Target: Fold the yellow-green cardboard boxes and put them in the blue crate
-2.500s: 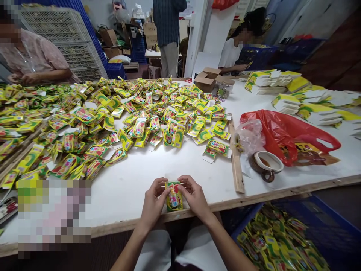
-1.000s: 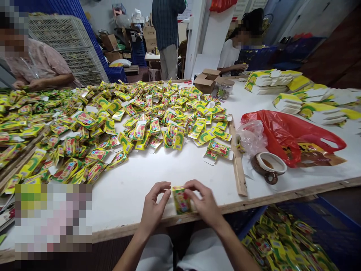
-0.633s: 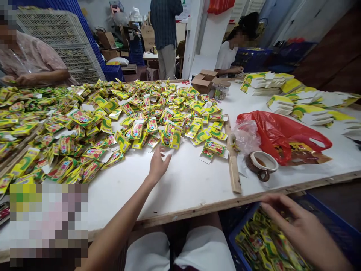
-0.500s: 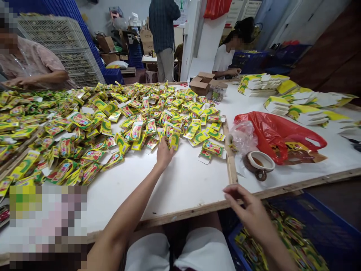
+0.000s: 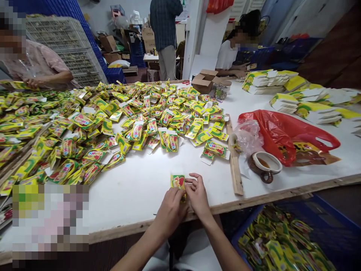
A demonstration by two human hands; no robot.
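Observation:
Both hands meet at the near edge of the white table around one small yellow-green carton with a red print. My left hand grips its lower part, fingers curled round it. My right hand pinches its right side near the top. A big heap of the same small cartons covers the table's left and middle, the nearest ones about a hand's length beyond my fingers.
A wooden strip lies to the right, then a brown cup, a red plastic bag and stacks of flat cartons. A blue crate of cartons stands below, right. Other people work at the far side.
My right hand dropped the earlier carton into the blue crate and came back. My left hand reached to the heap, took a fresh carton and drew it to the table edge.

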